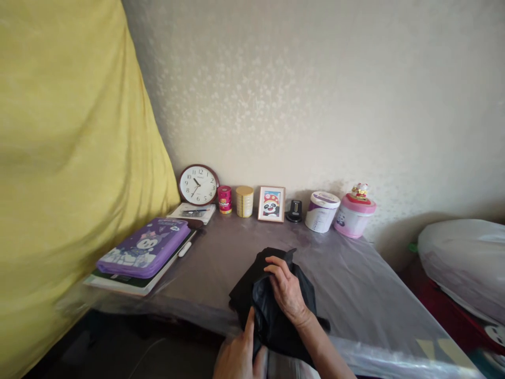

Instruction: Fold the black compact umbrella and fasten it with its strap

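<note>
A crumpled black plastic bag [272, 305] lies at the near edge of the table [355, 284], which is covered in clear plastic film. My right hand [287, 288] rests on top of the bag with its fingers curled into the folds at the bag's far side. My left hand [239, 355] is at the bottom of the view, its thumb pressed against the bag's near left edge. Both hands hold the bag.
A purple cartoon case [145, 248] lies on books at the left. Along the wall stand a round clock [198, 184], a red tin [224, 199], a yellow tin [244, 201], a framed panda picture [271, 203], a white tub [322, 211] and a pink container [354, 215]. A yellow curtain [67, 158] hangs left; a white bag [465, 263] sits right.
</note>
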`<action>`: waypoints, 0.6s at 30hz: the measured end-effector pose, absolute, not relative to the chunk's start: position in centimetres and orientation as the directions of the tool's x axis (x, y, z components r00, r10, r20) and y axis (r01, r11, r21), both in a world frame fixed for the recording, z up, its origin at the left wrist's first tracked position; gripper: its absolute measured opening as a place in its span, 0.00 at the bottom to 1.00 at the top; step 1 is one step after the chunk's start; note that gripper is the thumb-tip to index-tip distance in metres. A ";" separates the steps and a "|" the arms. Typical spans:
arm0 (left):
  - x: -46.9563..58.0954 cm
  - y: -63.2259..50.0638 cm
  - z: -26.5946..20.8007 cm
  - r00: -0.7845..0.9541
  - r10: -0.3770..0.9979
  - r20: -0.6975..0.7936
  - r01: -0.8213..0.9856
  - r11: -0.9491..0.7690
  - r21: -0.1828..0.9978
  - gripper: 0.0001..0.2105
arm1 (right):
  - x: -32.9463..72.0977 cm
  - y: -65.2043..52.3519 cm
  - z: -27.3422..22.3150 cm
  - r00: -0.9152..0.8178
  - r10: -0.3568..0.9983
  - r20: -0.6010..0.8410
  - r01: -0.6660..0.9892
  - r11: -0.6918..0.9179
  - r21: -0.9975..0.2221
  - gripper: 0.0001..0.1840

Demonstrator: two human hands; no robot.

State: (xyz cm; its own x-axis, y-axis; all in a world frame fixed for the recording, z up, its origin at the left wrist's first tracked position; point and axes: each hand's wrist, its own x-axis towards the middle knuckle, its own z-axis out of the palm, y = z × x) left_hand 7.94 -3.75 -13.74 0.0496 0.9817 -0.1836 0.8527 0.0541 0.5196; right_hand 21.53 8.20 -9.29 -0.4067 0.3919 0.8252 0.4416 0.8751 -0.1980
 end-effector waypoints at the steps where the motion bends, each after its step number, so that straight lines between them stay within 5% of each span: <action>1: 8.1 -3.7 -13.6 0.044 0.977 -0.211 0.856 0.072 0.512 0.34 | 21.3 8.3 -9.3 -0.417 0.393 0.820 0.444 0.875 -0.193 0.11; 18: 8.1 -3.1 -13.4 0.075 0.935 -0.346 0.853 0.120 0.507 0.37 | 18.5 10.6 -11.0 -0.499 0.499 0.708 0.523 0.825 -0.213 0.10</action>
